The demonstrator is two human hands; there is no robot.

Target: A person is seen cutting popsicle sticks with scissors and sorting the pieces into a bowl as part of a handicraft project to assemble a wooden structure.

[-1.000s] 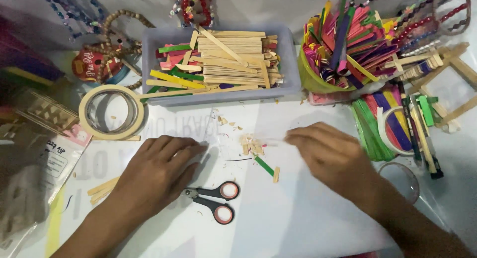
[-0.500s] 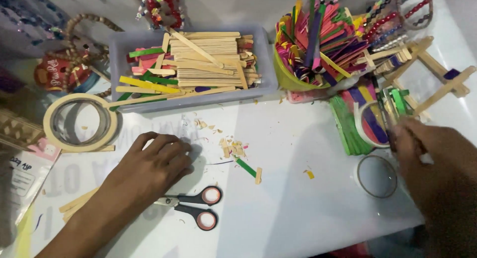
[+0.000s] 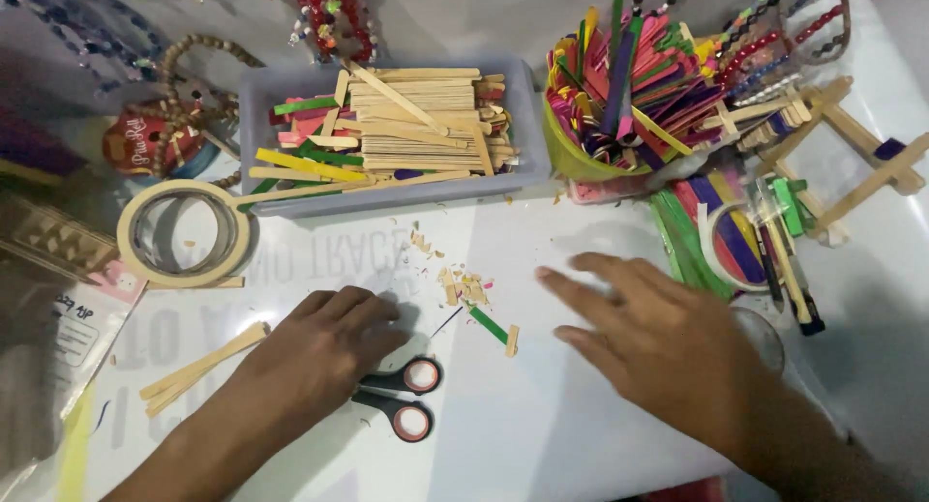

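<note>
head | left hand lies flat on the desk, grip loose, holding nothing, touching the scissors | right hand right of scissors, fingers spread, empty | green stick piece just above-right of scissors

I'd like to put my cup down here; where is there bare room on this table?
Bare patch: near edge, between the scissors and the right hand. Smaller one below the grey tray, right of the stick scraps. Crowded: the back row and right side, around the tape roll.
</note>
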